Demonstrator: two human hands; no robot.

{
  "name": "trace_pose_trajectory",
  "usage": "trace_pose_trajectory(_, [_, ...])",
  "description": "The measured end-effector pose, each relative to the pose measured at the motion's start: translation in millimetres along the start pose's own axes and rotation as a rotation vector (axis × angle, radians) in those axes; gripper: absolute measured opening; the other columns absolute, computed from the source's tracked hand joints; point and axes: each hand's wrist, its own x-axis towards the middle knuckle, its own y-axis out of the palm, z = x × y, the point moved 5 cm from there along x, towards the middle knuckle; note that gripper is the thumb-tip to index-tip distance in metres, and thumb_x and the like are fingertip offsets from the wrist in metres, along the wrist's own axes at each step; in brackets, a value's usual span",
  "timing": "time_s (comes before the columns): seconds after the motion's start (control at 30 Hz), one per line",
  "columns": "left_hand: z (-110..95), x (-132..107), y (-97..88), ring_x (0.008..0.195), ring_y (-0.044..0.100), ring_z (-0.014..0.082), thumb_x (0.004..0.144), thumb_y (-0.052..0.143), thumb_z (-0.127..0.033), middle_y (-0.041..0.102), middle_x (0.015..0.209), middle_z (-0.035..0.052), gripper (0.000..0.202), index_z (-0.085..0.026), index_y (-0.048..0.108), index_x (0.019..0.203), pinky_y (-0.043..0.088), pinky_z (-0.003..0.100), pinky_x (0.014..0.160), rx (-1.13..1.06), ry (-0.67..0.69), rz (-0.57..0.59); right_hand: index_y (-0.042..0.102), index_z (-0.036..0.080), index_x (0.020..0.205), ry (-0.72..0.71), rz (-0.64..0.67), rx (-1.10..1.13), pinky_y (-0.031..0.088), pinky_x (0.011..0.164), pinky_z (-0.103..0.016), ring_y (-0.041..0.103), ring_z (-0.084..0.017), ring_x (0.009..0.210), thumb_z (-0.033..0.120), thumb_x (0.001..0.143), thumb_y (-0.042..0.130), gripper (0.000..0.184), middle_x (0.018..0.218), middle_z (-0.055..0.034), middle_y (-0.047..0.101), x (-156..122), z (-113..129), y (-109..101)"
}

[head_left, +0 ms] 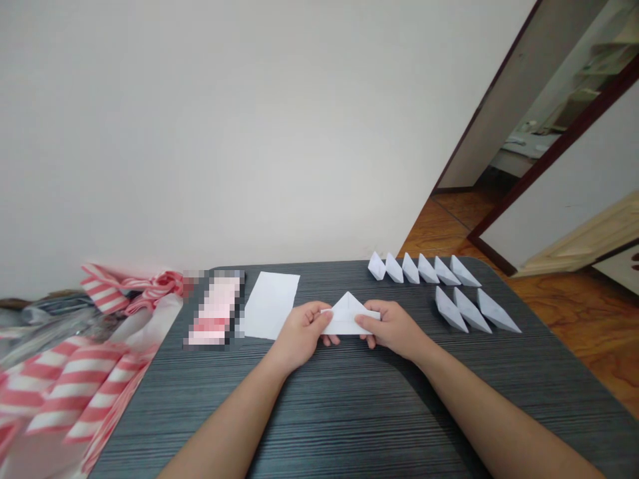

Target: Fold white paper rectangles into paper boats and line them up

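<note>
Between my two hands is a folded sheet of white paper (348, 320), shaped like a hat with a pointed top and a straight band along its bottom. My left hand (305, 330) pinches its left end, thumb on the front and fingers behind. At the right end, my right hand (392, 326) grips it the same way. The folded paper is held a little above the dark table (319, 406). Flat sheets of white paper (271, 305) lie to the left of my left hand. Folded paper boats (410, 269) stand in two rows beyond my right hand.
A blurred-out phone-like object (214, 309) lies at the table's left. Red-and-white striped cloth (74, 382) is heaped beside the left edge. A pale wall (249, 133) rises behind the table. To the right are a wooden floor (564, 313) and a doorway.
</note>
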Motion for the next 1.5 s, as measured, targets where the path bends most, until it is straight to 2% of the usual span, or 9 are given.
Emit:
trace_pose_trajectory(0.17, [3, 1, -3.3, 0.049, 0.055, 0.0110, 0.086, 0.048, -0.037, 0.065, 0.058, 0.0047, 0.028, -0.010, 0.056, 0.089, 0.042, 0.021, 0.049, -0.035, 0.023, -0.047, 0.055, 0.015, 0.068, 0.018, -0.002, 0.027, 0.031, 0.039, -0.018, 0.050, -0.008, 0.038, 0.040, 0.084, 0.052, 0.029, 0.052, 0.0003, 0.061, 1, -6, -3])
trace_pose_trajectory(0.33, [5, 2, -5.0, 0.049, 0.055, 0.0112, 0.085, 0.048, -0.038, 0.065, 0.058, 0.0049, 0.029, -0.010, 0.057, 0.089, 0.042, 0.021, 0.049, -0.051, 0.032, -0.051, 0.054, 0.015, 0.067, 0.014, 0.025, 0.123, 0.028, 0.036, -0.017, 0.049, -0.007, 0.036, 0.038, 0.084, 0.052, 0.029, 0.051, 0.0007, 0.060, 1, -2, -1])
trace_pose_trajectory(0.57, [5, 2, -9.1, 0.048, 0.054, 0.0110, 0.084, 0.050, -0.039, 0.064, 0.057, 0.0040, 0.030, -0.011, 0.058, 0.090, 0.042, 0.021, 0.048, -0.082, 0.037, -0.101, 0.054, 0.015, 0.063, 0.016, -0.045, 0.099, 0.026, 0.036, -0.017, 0.044, -0.006, 0.032, 0.040, 0.086, 0.050, 0.034, 0.041, 0.0022, 0.054, 1, -3, -4])
trace_pose_trajectory(0.83, [-5, -2, -5.1, 0.054, 0.057, 0.0127, 0.078, 0.059, -0.038, 0.064, 0.064, 0.0033, 0.033, -0.011, 0.059, 0.097, 0.042, 0.022, 0.050, -0.026, 0.034, -0.071, 0.053, 0.015, 0.064, -0.008, -0.018, 0.069, 0.030, 0.039, -0.018, 0.048, -0.008, 0.036, 0.040, 0.085, 0.050, 0.033, 0.045, 0.0017, 0.057, -1, 0, -2])
trace_pose_trajectory(1.1, [-8, -5, 0.2, 0.055, 0.053, 0.0103, 0.073, 0.064, -0.033, 0.061, 0.066, 0.0010, 0.024, -0.012, 0.061, 0.084, 0.040, 0.020, 0.051, 0.073, -0.047, -0.050, 0.055, 0.015, 0.063, -0.018, 0.035, 0.047, 0.030, 0.040, -0.017, 0.046, -0.006, 0.036, 0.038, 0.086, 0.050, 0.033, 0.043, 0.0028, 0.056, -4, 5, 6])
trace_pose_trajectory(1.33, [-7, -4, 0.3, 0.054, 0.053, 0.0108, 0.073, 0.064, -0.033, 0.060, 0.065, 0.0005, 0.024, -0.012, 0.060, 0.082, 0.041, 0.021, 0.051, 0.026, -0.040, -0.040, 0.054, 0.015, 0.065, -0.018, 0.028, 0.051, 0.029, 0.038, -0.017, 0.044, -0.006, 0.034, 0.040, 0.085, 0.050, 0.032, 0.044, 0.0025, 0.057, -3, 5, 3])
trace_pose_trajectory(1.5, [-6, -3, -0.3, 0.055, 0.054, 0.0109, 0.073, 0.063, -0.033, 0.063, 0.069, 0.0013, 0.027, -0.013, 0.058, 0.090, 0.041, 0.020, 0.050, -0.018, -0.027, -0.057, 0.052, 0.015, 0.066, -0.025, 0.033, 0.089, 0.029, 0.037, -0.017, 0.047, -0.007, 0.035, 0.040, 0.086, 0.049, 0.032, 0.046, 0.0018, 0.058, -4, 6, 3])
